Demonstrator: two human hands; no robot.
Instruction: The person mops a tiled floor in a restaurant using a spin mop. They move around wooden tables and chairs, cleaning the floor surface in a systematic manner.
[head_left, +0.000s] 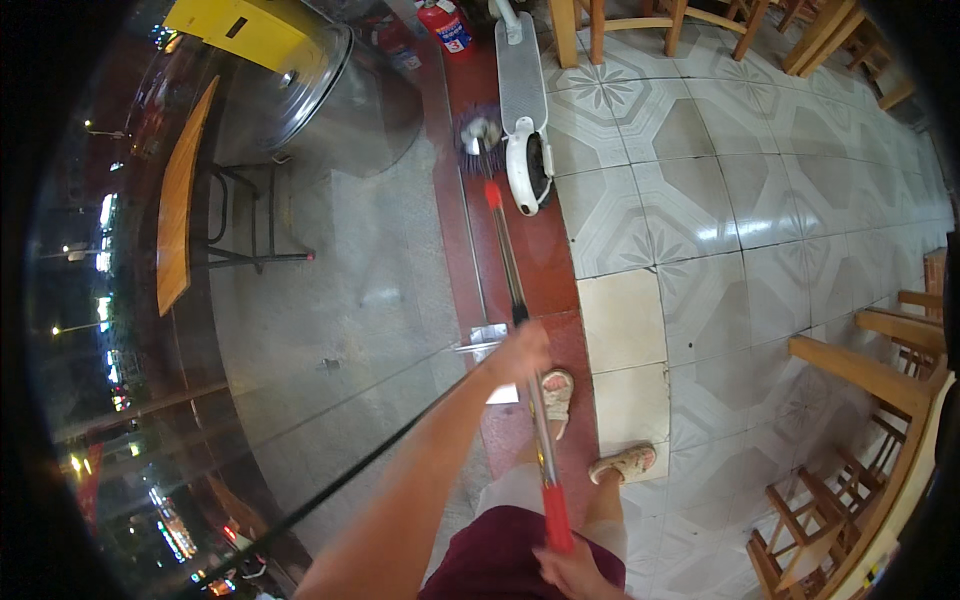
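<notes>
My left hand (523, 351) grips the metal pole of a mop (510, 259) partway along its length. Lower down, my right hand (568, 568) is closed around the red handle end, near my dark red shorts. The pole slopes away from me to a round mop head (478, 140) with purplish strands, down on the red floor strip (547, 270). Beside the mop head is the white wheel end of a scooter (529, 169). My sandalled feet stand close to the pole, one on the red strip and one on a plain cream tile.
A fire extinguisher (445, 28) stands beyond the mop head. Left is a glass panel with a metal floor fitting (487, 335). Past it are a large metal drum (360, 105), a yellow box (240, 30) and a wooden-topped table (184, 206). Wooden chairs (817, 502) line the right.
</notes>
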